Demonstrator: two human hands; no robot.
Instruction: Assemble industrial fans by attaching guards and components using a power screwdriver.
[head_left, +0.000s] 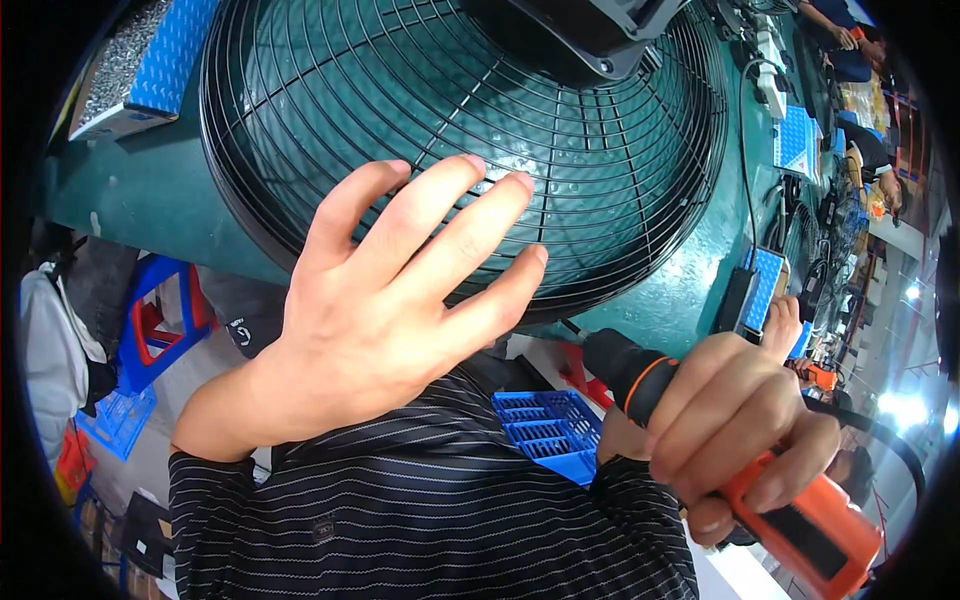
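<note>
Green counter (pixel 150 205) under a black wire fan guard (pixel 547 190), upper middle of the frame, with two hands near it.
Left hand (pixel 380 310) has its fingers (pixel 420 212) spread wide over the guard's near side; whether they touch the wire, I cannot tell. Right hand (pixel 735 430), at lower right, has its fingers wrapped around an orange-and-black power driver (pixel 815 535), probably rigid and somewhat heavy, so its thick body is a good place to hold. Outward, the guard looks stiff but light, and its smooth wires may slide; the outer rim seems the surest hold. At the top, the dark motor housing (pixel 570 45) probably adds weight.
</note>
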